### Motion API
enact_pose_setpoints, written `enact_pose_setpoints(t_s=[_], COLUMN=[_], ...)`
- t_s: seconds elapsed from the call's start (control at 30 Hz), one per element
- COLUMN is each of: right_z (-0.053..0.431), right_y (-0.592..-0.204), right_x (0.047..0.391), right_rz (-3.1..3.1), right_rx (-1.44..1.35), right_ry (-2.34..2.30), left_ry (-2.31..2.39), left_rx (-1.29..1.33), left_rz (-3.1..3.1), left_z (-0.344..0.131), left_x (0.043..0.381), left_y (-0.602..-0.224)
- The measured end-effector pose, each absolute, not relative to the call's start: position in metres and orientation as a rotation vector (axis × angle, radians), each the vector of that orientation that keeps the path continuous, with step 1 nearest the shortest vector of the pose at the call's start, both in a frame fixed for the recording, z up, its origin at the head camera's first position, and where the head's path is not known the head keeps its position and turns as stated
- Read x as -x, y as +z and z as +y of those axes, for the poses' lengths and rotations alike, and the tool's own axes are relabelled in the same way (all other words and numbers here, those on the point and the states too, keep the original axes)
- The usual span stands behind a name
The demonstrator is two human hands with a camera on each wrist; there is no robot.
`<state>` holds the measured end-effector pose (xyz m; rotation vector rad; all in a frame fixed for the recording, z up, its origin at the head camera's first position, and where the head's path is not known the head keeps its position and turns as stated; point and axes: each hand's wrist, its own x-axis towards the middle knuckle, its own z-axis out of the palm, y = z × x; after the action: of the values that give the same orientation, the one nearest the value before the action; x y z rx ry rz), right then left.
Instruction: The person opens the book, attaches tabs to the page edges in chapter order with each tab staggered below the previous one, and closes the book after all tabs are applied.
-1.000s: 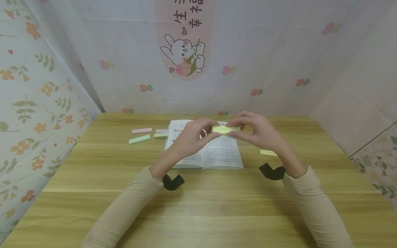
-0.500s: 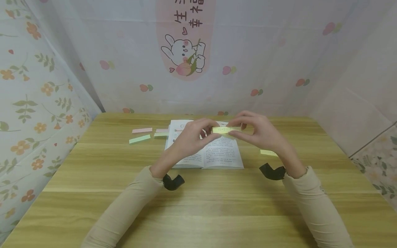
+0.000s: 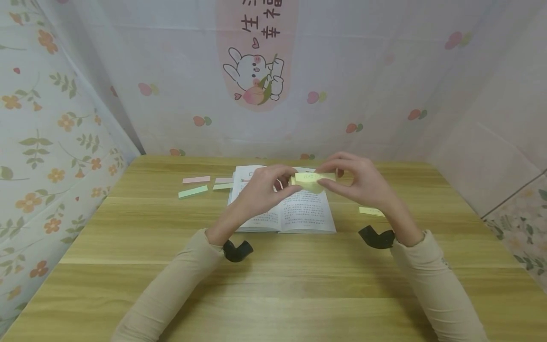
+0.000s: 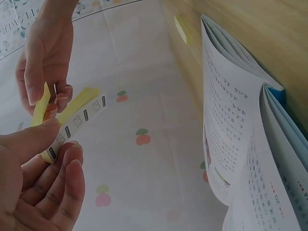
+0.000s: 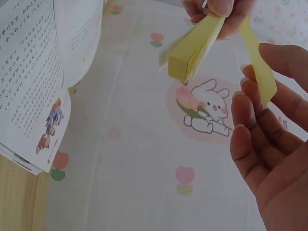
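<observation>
Above an open book (image 3: 306, 216), my left hand (image 3: 267, 187) pinches a small yellow sticky-note pad (image 5: 195, 50) at one end, between thumb and fingers. Printed marks run along the pad's white backing (image 4: 77, 126) in the left wrist view. My right hand (image 3: 356, 178) pinches a single yellow sticky note (image 5: 260, 67) between thumb and fingers. This note has faint handwriting and stands apart from the pad along most of its length. Its other end reaches the left hand's grip; whether it still sticks to the pad there is hidden.
Left of the book lie a pink strip (image 3: 196, 180), a green strip (image 3: 193, 192) and further strips (image 3: 223, 185) partly at the book's edge. A yellow strip (image 3: 371, 211) lies on the wooden table (image 3: 278, 285) near the right wrist. Behind hangs a printed curtain (image 3: 171, 71).
The note in my right hand has lifted away from the pad, so the pad now shows below it. Both hands have stayed nearly in place.
</observation>
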<state>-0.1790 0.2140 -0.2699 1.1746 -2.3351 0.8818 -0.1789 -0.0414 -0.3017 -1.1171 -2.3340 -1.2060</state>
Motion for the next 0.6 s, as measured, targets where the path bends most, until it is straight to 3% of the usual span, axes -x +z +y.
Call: enact_pose_setpoints(t_s=[0.6], right_z=[0.219], right_y=[-0.272], right_x=[0.179], right_rz=[-2.307], right_rx=[-1.173], right_ry=[0.908], left_ry=[-1.221], left_rx=[1.045], left_rz=[-2.273], left_z=[-0.055], left_x=[0.180], left_y=[-0.310])
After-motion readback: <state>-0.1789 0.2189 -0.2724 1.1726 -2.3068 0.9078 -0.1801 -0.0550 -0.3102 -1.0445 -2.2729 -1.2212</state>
